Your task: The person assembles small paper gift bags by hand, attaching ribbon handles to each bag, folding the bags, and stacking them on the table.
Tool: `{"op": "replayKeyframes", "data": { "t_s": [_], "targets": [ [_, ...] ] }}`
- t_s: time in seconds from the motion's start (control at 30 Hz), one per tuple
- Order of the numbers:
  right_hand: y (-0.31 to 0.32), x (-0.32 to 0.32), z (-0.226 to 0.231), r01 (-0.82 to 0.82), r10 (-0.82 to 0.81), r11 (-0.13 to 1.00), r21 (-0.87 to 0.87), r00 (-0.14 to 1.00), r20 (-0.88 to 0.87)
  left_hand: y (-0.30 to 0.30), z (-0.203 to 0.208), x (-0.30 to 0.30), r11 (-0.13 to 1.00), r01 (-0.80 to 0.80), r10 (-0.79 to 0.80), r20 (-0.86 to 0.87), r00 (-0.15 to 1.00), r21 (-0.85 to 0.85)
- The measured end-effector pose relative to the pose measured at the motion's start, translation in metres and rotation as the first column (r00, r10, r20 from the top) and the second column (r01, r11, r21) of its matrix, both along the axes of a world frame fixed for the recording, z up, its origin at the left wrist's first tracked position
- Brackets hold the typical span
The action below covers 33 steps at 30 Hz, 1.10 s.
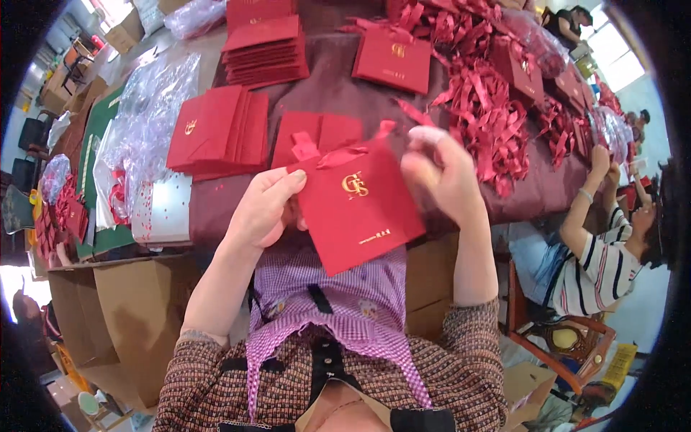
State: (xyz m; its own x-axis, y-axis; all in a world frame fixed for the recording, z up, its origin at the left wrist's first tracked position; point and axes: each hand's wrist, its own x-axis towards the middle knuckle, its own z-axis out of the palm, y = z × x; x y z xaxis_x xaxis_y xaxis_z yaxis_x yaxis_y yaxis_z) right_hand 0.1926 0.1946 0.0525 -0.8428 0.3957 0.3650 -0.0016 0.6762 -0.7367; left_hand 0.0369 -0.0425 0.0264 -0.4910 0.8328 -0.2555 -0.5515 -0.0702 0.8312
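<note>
Probably light, stiffish and easily creased, the red bag point(363, 212) mid-frame suits an edge hold: my left hand point(263, 204) pinches its upper-left corner; whether my blurred right hand point(448, 175) grips anything, I can't tell.

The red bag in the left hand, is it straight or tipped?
Tipped: the red bag slants, its bottom edge climbing toward the right, while the left hand pinches its upper left corner.
</note>
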Motion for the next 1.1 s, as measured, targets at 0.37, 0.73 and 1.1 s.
{"op": "replayKeyframes", "data": {
  "t_s": [0.37,0.73,1.1],
  "targets": [
    [-0.012,-0.007,0.057,-0.15,0.234,0.742,0.653,0.971,-0.043,0.023,0.037,-0.027,0.993,-0.073,0.069,0.051,0.996,0.09],
    [0.153,-0.125,-0.022,0.021,-0.196,0.595,0.803,0.973,0.12,0.027,-0.012,-0.023,0.848,-0.51,-0.331,-0.897,-0.293,-0.146],
    [0.099,-0.099,-0.03,0.074,-0.129,0.911,0.406,0.986,0.109,0.034,-0.02,-0.023,0.794,-0.539,-0.466,-0.851,-0.242,-0.281]
  ]
}}
